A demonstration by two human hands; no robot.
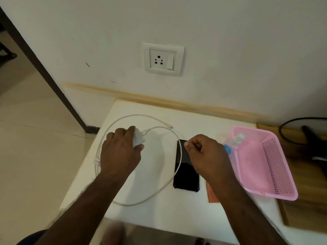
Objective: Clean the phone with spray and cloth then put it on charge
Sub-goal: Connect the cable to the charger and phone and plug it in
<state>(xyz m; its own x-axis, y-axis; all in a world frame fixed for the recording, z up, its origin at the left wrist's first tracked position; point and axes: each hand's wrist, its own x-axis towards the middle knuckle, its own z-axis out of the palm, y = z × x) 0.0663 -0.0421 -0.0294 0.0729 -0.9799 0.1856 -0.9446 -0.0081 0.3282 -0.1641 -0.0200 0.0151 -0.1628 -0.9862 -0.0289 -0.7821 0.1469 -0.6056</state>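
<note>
A black phone (185,174) lies flat, screen up, on the white table (159,209). My left hand (120,152) is closed around the white charger adapter (138,138). Its white cable (166,167) loops over the table and crosses the phone's left edge, with the free plug end (170,127) lying toward the wall. My right hand (207,156) hovers over the phone's top right with fingers curled, thumb and forefinger pinched; I cannot tell if it holds anything. A spray bottle (233,141) with a blue part leans in the pink basket. An orange cloth (213,193) peeks from under my right forearm.
A pink perforated basket (276,167) sits at the table's right. A white wall socket with switch (162,59) is above the table. A wooden surface (304,200) with a black cable lies further right. The floor drops off left of the table edge.
</note>
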